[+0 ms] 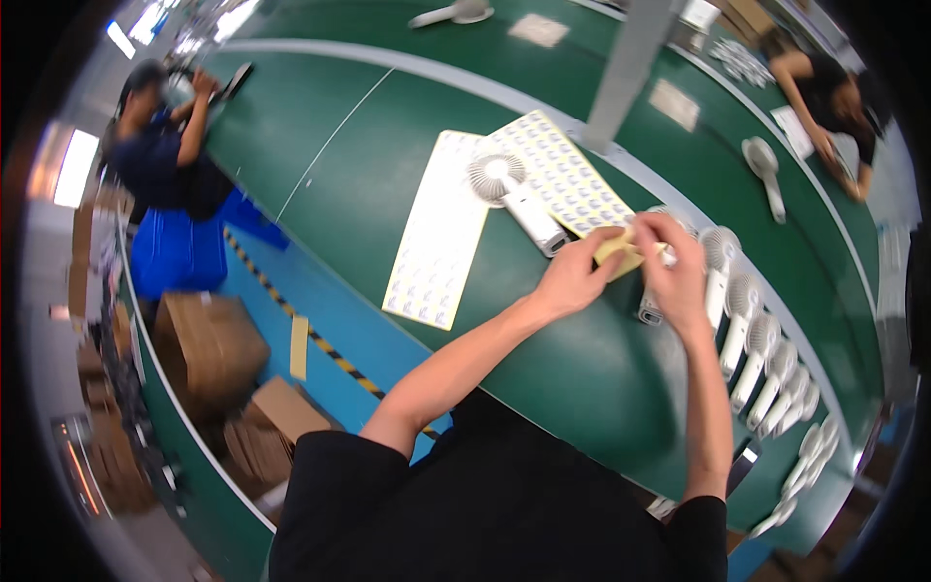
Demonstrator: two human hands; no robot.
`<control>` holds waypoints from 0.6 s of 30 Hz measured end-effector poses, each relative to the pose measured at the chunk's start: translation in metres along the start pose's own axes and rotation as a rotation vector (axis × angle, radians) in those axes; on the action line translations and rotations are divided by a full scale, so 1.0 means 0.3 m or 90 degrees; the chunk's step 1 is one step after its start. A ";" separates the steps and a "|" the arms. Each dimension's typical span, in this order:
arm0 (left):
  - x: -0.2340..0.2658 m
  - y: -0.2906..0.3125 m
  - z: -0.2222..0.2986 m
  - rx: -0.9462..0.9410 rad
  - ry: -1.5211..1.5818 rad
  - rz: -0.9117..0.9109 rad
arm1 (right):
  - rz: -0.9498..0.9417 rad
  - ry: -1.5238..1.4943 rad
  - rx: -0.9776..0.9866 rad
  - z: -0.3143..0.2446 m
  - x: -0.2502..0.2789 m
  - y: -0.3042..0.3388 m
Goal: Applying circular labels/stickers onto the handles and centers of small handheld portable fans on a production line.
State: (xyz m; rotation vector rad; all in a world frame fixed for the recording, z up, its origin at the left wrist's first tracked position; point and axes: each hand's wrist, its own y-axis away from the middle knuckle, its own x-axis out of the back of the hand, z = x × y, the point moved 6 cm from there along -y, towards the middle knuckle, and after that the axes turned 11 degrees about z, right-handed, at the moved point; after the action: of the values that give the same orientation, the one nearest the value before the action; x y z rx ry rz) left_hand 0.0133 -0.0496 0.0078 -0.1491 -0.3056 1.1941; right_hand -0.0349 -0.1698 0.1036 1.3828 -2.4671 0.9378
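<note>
My left hand (580, 277) grips the near corner of a yellow-backed sticker sheet (572, 175), which bends up between thumb and fingers. At that same corner my right hand (676, 270) has its fingers pinched together; whatever is between their tips is too small to make out. A white handheld fan (531, 215) with a round ribbed head lies left of my left hand, partly over the sheets. Under the left part of its head is a second sticker sheet (436, 233), with rows of stickers left at its near end. Below my right hand another fan (651, 308) is mostly covered.
Several white handheld fans (759, 341) line the green table's (582, 373) right side. A grey post (630, 78) rises beyond the sheets. Two other people work at far left and far right. Cardboard boxes (208, 344) and blue bins (179, 254) stand on the left.
</note>
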 end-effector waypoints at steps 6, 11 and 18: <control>-0.005 0.020 -0.060 0.007 0.096 -0.042 | -0.252 0.339 0.186 -0.064 -0.499 -0.062; 0.019 -0.010 -0.057 -0.004 0.106 0.005 | -0.267 0.124 -0.069 -0.006 -0.518 -0.122; 0.012 -0.024 -0.076 0.208 0.023 -0.089 | -0.135 -0.480 -0.407 -0.003 -0.315 -0.101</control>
State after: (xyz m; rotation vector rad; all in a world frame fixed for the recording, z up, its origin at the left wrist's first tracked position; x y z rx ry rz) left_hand 0.0280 -0.0479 -0.0114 0.1326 -0.0847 1.0853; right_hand 0.0424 -0.1132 0.0776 1.8781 -2.6034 -0.5001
